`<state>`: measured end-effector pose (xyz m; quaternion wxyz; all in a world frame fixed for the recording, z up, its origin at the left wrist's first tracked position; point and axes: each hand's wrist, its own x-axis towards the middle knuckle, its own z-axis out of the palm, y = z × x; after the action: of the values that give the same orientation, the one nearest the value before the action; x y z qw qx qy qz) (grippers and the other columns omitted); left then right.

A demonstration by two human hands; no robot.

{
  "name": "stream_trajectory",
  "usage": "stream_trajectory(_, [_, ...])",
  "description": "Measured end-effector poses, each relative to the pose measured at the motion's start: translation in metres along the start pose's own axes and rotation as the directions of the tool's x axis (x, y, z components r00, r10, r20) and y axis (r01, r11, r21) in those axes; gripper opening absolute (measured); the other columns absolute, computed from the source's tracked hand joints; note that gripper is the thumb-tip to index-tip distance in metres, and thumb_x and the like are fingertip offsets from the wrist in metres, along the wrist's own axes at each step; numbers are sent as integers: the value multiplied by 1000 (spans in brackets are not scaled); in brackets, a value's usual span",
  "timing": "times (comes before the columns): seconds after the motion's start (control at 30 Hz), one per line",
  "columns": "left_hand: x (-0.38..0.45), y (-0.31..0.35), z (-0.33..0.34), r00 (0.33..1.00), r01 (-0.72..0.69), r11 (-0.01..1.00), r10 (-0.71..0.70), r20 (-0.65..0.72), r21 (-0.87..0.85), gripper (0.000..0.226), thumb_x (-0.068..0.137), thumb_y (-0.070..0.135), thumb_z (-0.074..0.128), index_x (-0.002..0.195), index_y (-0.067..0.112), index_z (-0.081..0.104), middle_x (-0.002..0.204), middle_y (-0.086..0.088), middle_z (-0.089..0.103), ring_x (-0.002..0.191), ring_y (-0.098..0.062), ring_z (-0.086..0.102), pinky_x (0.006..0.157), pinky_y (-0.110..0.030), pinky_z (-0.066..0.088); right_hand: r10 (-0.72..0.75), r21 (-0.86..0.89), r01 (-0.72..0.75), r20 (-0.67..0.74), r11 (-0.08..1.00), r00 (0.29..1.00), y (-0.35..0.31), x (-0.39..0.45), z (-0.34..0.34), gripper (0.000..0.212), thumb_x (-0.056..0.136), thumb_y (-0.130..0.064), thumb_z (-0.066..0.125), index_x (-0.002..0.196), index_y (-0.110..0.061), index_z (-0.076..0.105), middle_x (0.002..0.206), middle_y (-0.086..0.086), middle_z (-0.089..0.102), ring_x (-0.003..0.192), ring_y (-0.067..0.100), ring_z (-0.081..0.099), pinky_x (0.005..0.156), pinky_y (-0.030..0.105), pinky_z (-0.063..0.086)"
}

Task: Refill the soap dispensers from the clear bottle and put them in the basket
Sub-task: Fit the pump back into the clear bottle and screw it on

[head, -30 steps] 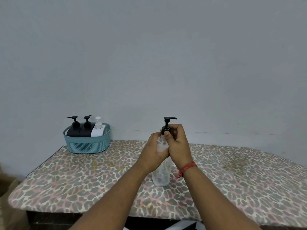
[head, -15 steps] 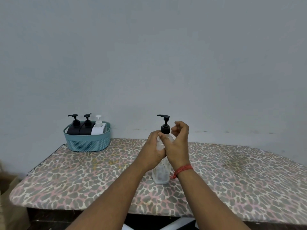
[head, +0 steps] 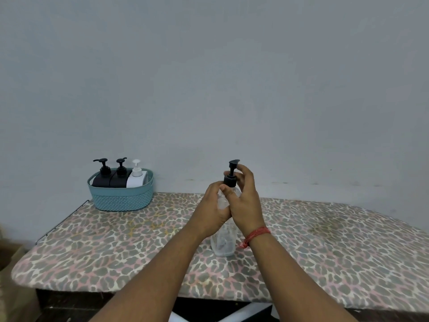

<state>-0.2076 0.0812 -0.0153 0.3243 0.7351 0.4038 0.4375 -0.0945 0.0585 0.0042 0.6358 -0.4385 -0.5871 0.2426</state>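
A clear bottle stands upright on the leopard-print board, nearly empty. My left hand wraps its upper body. My right hand pinches the black pump cap at the bottle's neck, thumb in front, fingers behind; the nozzle points toward me. At the far left a teal basket holds two black dispensers and a white dispenser, all upright with pumps on.
The board's rounded left end and a thin metal rail lie near the basket. A grey wall rises right behind. A brown bag sits low at the left. White frame legs show under the front edge.
The pump nozzle has turned from pointing right, to left, to facing me as my right hand regripped the cap. My left hand stayed on the bottle, which stayed in place.
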Motion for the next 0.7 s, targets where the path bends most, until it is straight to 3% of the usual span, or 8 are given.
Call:
stream_trajectory(0.13, [-1,0,0,1000,-1,1000,1,-5,14,55,89,34,65,138,39,41,138,13,48,120,-4,53,90,-25,47,-43,-73,31,-170,997,985,3,-3,3,54,84,-19,78,122,-31,41,110,-10,50,108,7,52,95,28,45])
stream_trajectory(0.2, [-1,0,0,1000,-1,1000,1,-3,14,56,90,33,65,140,38,40,139,12,47,120,-3,51,90,-24,47,-60,-102,40,-199,994,978,4,-5,5,56,82,-20,79,120,-31,39,110,-5,44,106,9,48,91,23,43])
stream_trajectory(0.33, [-1,-1,-1,1000,-1,1000,1,5,12,62,83,46,62,140,37,40,140,12,48,124,-6,53,98,-31,50,38,11,-37,-37,999,999,1,-3,4,52,92,-21,71,134,-29,43,136,-13,53,127,0,48,105,25,40])
stream_trajectory(0.43, [0,-2,-1,1000,-1,1000,1,4,25,61,91,42,63,145,34,36,145,12,47,125,-5,53,95,-26,49,37,-39,-38,-11,999,999,4,-3,3,40,98,-22,62,137,-25,51,132,-11,62,126,3,54,109,32,43])
stream_trajectory(0.6, [0,-2,1,1000,7,1000,-7,13,3,55,88,37,65,137,36,40,141,13,49,120,2,54,93,-24,50,-5,-153,-10,-96,988,995,0,2,4,31,90,-22,71,113,-30,51,115,-10,56,110,5,54,93,25,45])
stream_trajectory(0.7, [0,1,0,1000,10,1000,-11,9,17,51,83,43,62,130,36,42,135,10,51,115,-1,55,90,-28,52,-102,-223,71,-129,972,986,-3,2,6,33,86,-16,75,99,-28,46,98,-13,49,93,9,50,80,23,43])
